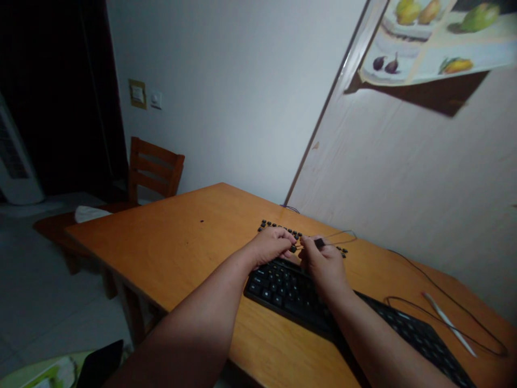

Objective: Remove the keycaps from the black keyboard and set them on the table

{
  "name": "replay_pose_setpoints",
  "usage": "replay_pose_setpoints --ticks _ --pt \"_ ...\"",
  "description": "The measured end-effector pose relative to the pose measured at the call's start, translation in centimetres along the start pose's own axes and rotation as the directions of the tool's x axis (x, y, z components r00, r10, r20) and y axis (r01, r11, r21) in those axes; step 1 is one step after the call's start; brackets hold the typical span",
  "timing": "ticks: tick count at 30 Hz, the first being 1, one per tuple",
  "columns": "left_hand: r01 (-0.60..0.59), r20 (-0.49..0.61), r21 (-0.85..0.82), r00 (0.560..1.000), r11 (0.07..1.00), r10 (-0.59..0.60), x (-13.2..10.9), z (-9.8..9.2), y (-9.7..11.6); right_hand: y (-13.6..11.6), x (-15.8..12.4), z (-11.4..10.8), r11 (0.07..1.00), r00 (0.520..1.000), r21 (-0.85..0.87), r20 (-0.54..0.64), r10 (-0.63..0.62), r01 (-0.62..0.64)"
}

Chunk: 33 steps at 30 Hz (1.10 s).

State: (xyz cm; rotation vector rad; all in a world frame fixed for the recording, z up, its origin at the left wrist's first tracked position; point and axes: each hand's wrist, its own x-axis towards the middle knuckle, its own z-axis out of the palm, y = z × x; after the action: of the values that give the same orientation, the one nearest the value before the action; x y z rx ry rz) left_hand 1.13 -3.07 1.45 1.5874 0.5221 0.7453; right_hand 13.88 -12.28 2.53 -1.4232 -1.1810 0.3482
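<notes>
A black keyboard [291, 293] lies on the orange wooden table [181, 248], running toward the lower right. Both hands hover over its far left end. My left hand [271, 245] is closed in a pinch on a small black keycap [293, 248]. My right hand [323, 264] is closed on the black handle of a thin wire keycap puller [337, 236], whose loop sticks out to the right. The two hands meet at the keycap. A row of loose black keycaps [278, 227] lies on the table just beyond the hands.
The keyboard's black cable [448, 299] loops on the table at right, next to a white pen-like stick [448, 323]. A wall borders the table's right side. A wooden chair [155, 170] stands at the far end. Floor lies to the left.
</notes>
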Motion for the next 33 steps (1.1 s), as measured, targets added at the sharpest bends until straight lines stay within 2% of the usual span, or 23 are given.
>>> replay_pose_setpoints --ticks 6,9,11,14,16,19,22,26,30,33 --pt "-0.011 -0.022 -0.095 1.0 0.995 0.009 0.0 0.2 -0.1 -0.6 -0.3 0.2 0.998 0.999 0.051 0.038 -0.024 0.022" --pt "-0.004 -0.043 -0.131 0.999 0.991 -0.002 -0.2 0.2 0.2 -0.6 -0.2 0.0 0.997 0.999 0.055 0.017 -0.05 0.049" --pt "-0.01 -0.069 -0.14 0.998 0.99 0.0 -0.3 0.2 0.4 -0.5 -0.1 -0.1 0.995 0.996 0.031 0.002 -0.09 0.09" --pt "-0.007 -0.087 -0.163 0.996 0.987 -0.007 -0.4 0.2 0.7 0.0 0.1 -0.5 0.978 0.981 -0.075 0.041 -0.192 0.195" --pt "-0.01 -0.09 -0.175 0.996 0.985 -0.006 -0.4 0.2 0.7 0.3 0.4 -0.8 0.937 0.96 -0.21 0.101 -0.262 0.278" --pt "-0.028 -0.084 -0.171 0.996 0.985 0.013 -0.2 0.1 0.6 0.6 0.7 -1.3 0.818 0.918 -0.417 0.21 -0.337 0.396" --pt "-0.03 -0.074 -0.17 0.997 0.985 0.018 -0.1 0.0 0.5 0.5 1.0 -1.6 0.691 0.882 -0.551 0.332 -0.334 0.469" --pt "-0.012 -0.066 -0.194 0.998 0.981 -0.001 -0.3 0.0 0.5 -0.2 0.8 -1.5 0.569 0.883 -0.675 0.371 -0.288 0.469" --pt "0.021 -0.05 -0.207 0.998 0.978 -0.031 -0.3 0.1 0.6 -0.8 0.6 -1.2 0.492 0.881 -0.73 0.387 -0.273 0.474" --pt "0.004 -0.143 -0.165 0.989 0.986 -0.028 0.1 -0.4 0.3 -0.8 1.3 -1.0 0.484 0.893 -0.75 0.386 -0.231 0.45"
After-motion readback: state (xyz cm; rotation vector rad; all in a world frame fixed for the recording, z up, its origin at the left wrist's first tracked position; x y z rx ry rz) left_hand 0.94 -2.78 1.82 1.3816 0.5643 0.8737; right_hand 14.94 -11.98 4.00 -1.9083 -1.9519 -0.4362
